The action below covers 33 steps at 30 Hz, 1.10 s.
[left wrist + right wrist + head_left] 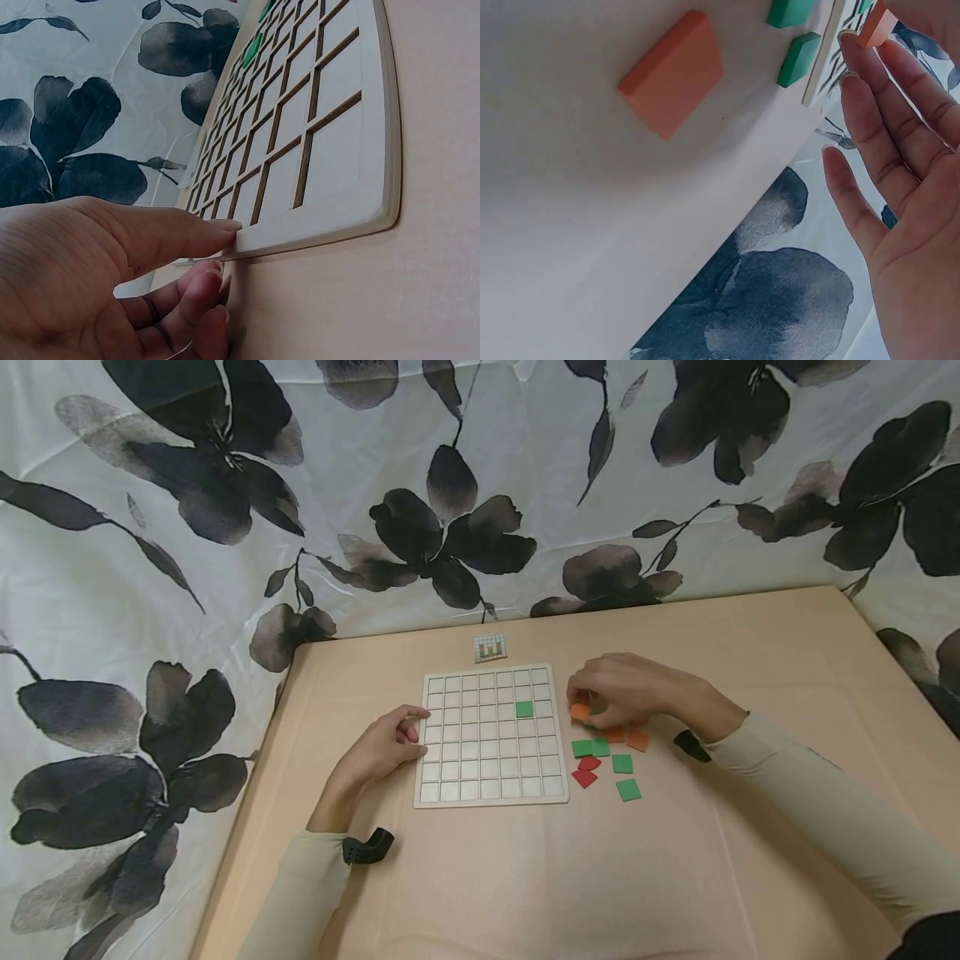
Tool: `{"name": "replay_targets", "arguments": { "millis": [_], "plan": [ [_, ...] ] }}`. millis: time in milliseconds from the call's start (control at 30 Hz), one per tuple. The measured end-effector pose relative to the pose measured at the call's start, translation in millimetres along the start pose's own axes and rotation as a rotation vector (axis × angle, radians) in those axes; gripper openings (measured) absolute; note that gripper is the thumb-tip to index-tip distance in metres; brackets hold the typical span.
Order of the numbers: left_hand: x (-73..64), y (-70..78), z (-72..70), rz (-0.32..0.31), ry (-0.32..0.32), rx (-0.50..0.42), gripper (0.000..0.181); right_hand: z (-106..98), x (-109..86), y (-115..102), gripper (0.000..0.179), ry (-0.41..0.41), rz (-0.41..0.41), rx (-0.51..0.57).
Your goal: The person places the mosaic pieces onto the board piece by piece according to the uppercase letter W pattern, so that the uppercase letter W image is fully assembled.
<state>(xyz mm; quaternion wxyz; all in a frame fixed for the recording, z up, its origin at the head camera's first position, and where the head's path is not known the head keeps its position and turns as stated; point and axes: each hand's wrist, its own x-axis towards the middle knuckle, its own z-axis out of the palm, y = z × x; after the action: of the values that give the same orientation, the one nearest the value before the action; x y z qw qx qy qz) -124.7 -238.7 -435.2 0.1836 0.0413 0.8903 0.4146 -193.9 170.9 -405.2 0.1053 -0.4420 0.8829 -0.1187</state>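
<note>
A white grid board point(491, 805) with a pale wooden frame lies on the table, one green square tile point(524, 709) in its upper right part. At its left edge is my left hand point(378, 745). The thumb point(187, 234) touches the frame near a corner, and several other fingers curl in below it in the left wrist view. Right of the board, my right hand point(626, 683) pinches an orange square tile point(877, 28) between thumb and fingers. Under and beside that hand lie more orange tiles point(637, 741), partly hidden by it.
Green square tiles point(628, 789) and red tiles point(584, 777) lie right of the board. A small pattern card point(491, 647) sits behind it. Black bands point(368, 847) are at both wrists. Floral cloth point(465, 460) hangs behind the wooden table point(510, 885).
</note>
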Motion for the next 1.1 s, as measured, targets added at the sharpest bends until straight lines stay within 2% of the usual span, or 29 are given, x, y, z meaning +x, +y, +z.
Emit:
{"name": "replay_targets", "arguments": {
  "millis": [400,733,1100],
  "plan": [
    [-0.9,0.8,0.3,0.004,-0.001,-0.002,0.056,-4,4.3,-5,0.024,0.021,-0.024,-0.001],
    [-1.1,-0.5,0.7,-0.004,-0.001,-0.011,0.056,-5,10.6,-14,0.025,0.000,-0.018,-0.007],
    [-1.5,-0.8,-0.1,-0.003,-0.004,-0.012,0.056,-3,20.1,-19,0.021,0.008,-0.065,0.022]
  ]
}}
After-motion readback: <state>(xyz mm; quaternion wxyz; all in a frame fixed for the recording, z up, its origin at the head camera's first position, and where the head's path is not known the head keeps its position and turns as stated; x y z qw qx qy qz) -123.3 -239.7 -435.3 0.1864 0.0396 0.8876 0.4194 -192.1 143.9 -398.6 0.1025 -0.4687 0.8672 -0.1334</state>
